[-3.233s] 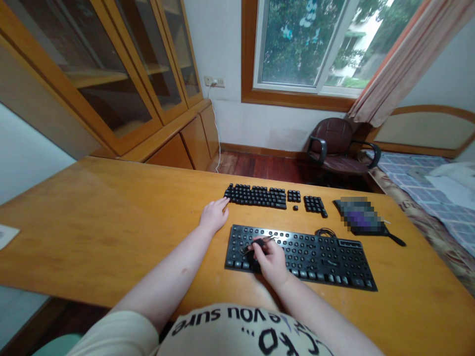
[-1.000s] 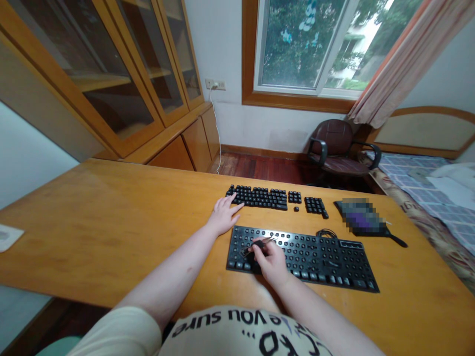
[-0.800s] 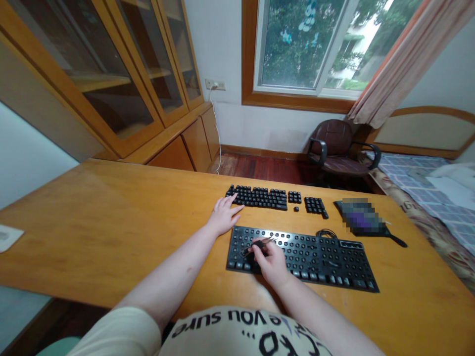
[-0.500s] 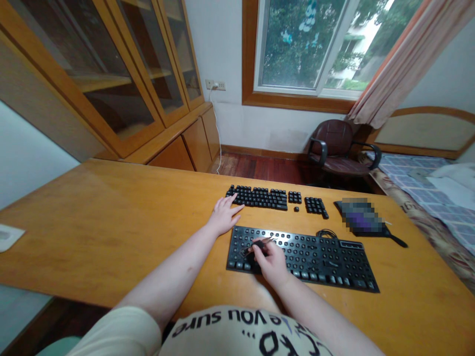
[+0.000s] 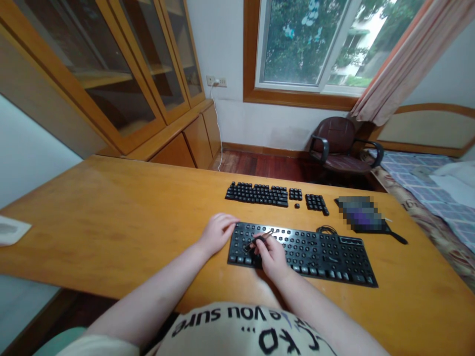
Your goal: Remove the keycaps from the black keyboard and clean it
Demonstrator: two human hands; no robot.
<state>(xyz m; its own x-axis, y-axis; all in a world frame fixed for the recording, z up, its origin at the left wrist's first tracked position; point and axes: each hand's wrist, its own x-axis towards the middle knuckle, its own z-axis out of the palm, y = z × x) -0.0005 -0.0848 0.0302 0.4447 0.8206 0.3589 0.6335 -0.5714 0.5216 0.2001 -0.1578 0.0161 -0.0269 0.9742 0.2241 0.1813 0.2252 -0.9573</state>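
A black keyboard (image 5: pixel 311 257), most of its keycaps off and only the bottom row still capped, lies in front of me on the wooden desk. At its far left corner, my left hand (image 5: pixel 218 232) has its fingers and thumb closed on the edge. My right hand (image 5: pixel 273 257) is over the left half of the keyboard, pinching a keycap puller (image 5: pixel 260 240) with a dark handle and thin wire ends. Beyond the keyboard, loose black keycaps (image 5: pixel 258 194) are laid out in rows by block.
A dark flat pouch (image 5: pixel 371 227) with a strap, partly pixelated, lies at the right of the desk (image 5: pixel 122 212). The keyboard's coiled cable (image 5: pixel 326 230) sits behind it. A white object (image 5: pixel 13 231) is at the left edge. Past the desk stand an armchair (image 5: pixel 336 138) and a bed.
My left hand has drawn back from the loose keycaps toward me, down to the keyboard's left corner. My right hand stays almost in place with the keycap puller.
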